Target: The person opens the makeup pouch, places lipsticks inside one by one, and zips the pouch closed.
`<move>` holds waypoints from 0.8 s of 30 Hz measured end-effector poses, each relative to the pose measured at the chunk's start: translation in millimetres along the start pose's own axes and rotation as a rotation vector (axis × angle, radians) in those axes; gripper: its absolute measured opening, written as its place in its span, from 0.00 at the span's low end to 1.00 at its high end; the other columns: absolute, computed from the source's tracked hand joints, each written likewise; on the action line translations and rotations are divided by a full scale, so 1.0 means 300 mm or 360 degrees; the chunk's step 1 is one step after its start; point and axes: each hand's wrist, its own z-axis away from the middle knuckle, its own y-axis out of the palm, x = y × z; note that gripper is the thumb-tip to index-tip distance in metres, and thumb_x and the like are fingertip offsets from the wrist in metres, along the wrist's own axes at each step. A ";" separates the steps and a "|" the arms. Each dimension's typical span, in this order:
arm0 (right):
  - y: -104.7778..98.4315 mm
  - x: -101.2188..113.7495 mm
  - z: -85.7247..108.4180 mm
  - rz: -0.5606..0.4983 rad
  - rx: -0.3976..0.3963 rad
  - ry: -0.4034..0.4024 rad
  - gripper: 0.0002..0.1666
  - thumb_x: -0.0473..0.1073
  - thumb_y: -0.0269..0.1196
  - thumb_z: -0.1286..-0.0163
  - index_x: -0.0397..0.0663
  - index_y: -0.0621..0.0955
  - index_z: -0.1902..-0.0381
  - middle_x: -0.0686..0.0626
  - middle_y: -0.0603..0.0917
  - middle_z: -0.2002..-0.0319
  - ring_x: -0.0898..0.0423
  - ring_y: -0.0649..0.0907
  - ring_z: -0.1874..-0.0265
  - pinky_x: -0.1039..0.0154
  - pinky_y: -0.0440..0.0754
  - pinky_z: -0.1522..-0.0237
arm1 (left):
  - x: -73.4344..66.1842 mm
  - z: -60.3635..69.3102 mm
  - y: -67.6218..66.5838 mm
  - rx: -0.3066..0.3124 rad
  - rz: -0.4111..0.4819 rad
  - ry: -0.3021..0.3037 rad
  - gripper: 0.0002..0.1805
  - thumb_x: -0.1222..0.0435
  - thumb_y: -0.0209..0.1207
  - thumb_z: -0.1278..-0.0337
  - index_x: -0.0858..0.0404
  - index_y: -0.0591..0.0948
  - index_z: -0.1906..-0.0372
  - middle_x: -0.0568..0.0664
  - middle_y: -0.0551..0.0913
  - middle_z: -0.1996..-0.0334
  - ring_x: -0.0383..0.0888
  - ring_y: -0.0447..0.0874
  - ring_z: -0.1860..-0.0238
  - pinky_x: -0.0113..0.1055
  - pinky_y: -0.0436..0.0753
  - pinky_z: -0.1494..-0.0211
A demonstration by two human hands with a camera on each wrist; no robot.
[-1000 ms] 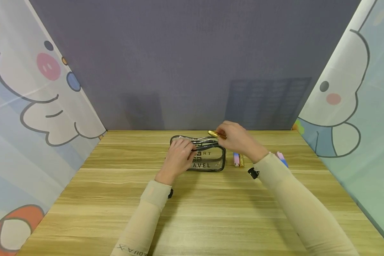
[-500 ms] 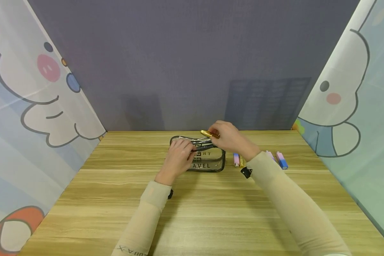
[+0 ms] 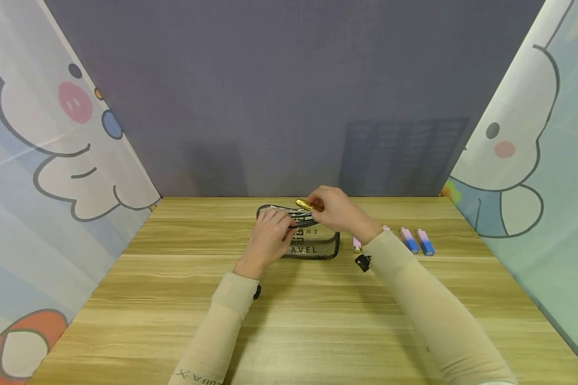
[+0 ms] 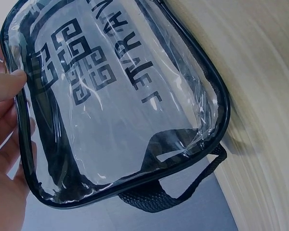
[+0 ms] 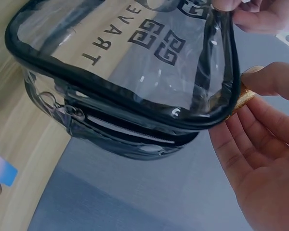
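Note:
A clear travel pouch [image 3: 313, 249] with black piping and dark lettering stands on the table. My left hand [image 3: 267, 238] grips its upper edge; in the left wrist view, the thumb and fingers pinch the piping. My right hand [image 3: 338, 213] is at the pouch's top right, pinching a small gold cylinder [image 3: 304, 205] between thumb and fingers. In the right wrist view, that gold cylinder [image 5: 243, 102] lies by the pouch's corner, partly behind the clear plastic. Whether it is inside the opening, I cannot tell. A zipper [image 5: 130, 132] runs along the pouch's side, parted.
Several small pink-and-blue cylinders [image 3: 409, 240] lie on the wooden table [image 3: 289, 321] to the right of the pouch. Some are partly covered by the right sleeve. A grey panel [image 3: 289, 107] rises behind the table, with printed cloths at both sides.
My right hand has moved left and slightly down with the gold cylinder, over the pouch's top. More of the pink-and-blue cylinders now show. The left hand keeps its place on the pouch.

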 end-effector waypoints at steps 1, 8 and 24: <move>0.003 0.000 -0.001 -0.0006 0.0003 0.0005 0.14 0.34 0.63 0.33 0.34 0.84 0.51 0.46 0.82 0.61 0.52 0.82 0.64 0.57 0.83 0.60 | 0.000 0.000 0.000 0.0000 -0.0001 0.0001 0.06 0.70 0.72 0.45 0.61 0.85 0.65 0.50 0.85 0.63 0.50 0.81 0.55 0.46 0.76 0.47; 0.021 -0.005 -0.004 -0.0024 0.0035 0.0025 0.14 0.34 0.63 0.32 0.36 0.84 0.50 0.46 0.83 0.60 0.53 0.82 0.63 0.58 0.83 0.59 | 0.000 -0.003 -0.003 -0.0003 -0.0002 0.0001 0.07 0.71 0.72 0.46 0.61 0.85 0.64 0.50 0.85 0.62 0.51 0.81 0.55 0.46 0.76 0.45; 0.023 0.016 -0.024 0.0094 0.0216 0.0102 0.14 0.35 0.62 0.30 0.37 0.84 0.49 0.46 0.83 0.60 0.51 0.82 0.60 0.56 0.83 0.55 | 0.004 0.000 -0.005 0.0006 0.0019 -0.0012 0.06 0.70 0.72 0.45 0.62 0.85 0.64 0.50 0.85 0.62 0.51 0.81 0.54 0.46 0.76 0.43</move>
